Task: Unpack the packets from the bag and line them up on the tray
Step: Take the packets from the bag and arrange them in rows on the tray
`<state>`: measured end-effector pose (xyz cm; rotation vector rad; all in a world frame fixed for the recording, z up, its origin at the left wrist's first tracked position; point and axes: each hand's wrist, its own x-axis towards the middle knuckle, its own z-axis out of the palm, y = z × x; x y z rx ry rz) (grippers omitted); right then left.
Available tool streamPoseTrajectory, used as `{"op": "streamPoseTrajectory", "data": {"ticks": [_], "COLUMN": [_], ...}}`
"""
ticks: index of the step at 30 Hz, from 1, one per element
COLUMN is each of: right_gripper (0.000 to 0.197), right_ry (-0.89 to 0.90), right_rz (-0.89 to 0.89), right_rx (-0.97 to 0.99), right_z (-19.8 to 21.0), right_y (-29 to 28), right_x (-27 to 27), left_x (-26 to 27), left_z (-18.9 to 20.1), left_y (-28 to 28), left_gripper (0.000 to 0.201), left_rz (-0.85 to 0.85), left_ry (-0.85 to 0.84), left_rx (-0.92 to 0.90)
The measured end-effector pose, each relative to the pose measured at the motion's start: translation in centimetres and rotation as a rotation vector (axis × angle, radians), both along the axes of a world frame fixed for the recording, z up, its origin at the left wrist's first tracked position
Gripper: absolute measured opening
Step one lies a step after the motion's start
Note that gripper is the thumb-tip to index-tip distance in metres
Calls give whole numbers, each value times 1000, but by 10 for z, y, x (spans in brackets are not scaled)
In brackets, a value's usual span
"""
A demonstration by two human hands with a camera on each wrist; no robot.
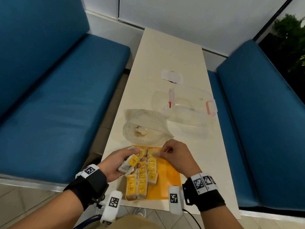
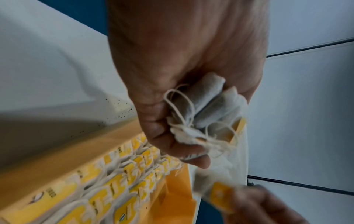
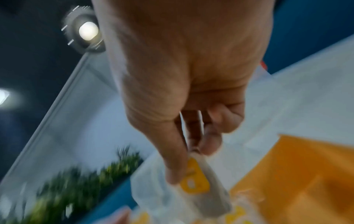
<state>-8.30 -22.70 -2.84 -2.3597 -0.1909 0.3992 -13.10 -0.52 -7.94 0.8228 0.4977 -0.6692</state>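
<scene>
while hands hold packets, clear container sits beyond bag

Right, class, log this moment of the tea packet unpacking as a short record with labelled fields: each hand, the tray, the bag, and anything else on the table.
left hand: holds a bunch of packets in its grip, over the tray's left edge
right hand: pinches a single packet above the tray's far end
tray: orange, on the near end of the table
rows on tray: three rows on its left part, right part bare
bag: clear plastic, open, beyond the tray, some contents still inside
clear container: right of the bag, pink clips
</scene>
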Motion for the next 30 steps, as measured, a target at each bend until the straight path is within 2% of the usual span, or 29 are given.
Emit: {"op": "streamPoseTrajectory", "data": {"ticks": [2,5,7,10,13,15,19,24,30], "right_gripper": [16,16,14,14,11,10,8,15,10], "right_ry": [33,30,58,107,130,141,167,272,261], "right_rz": [92,74,113,134,132,98,33,-95,-147], "right_rx": [-170,-188,-212,-143,-64,-4,117,307,336], "right_z": [-3,-1,2,7,10,9,3,-7,-18], "right_y": [1,1,2,6,13,14,14,7,6], "right_x": [-3,0,3,5,4,5,1,-6,-11], "left_x": [-1,-2,-2,-1,-1,-1,-1,-1,1], "left_z": [-1,-3,-3,6,9,7,6,2,-4], "left_y": [1,2,1,-3,-6,-8,-12,-10,-9], "left_gripper": [47,38,39,38,52,49,17,30,39], "left_rz": [-3,-5,-33,-110,-243,-291,-250,-181,-156], "left_ry": [-23,-62,-94,-147,-201,-237,-250,-198,-149], "left_rx": [27,57,73,73,36,31,67,22,56]}}
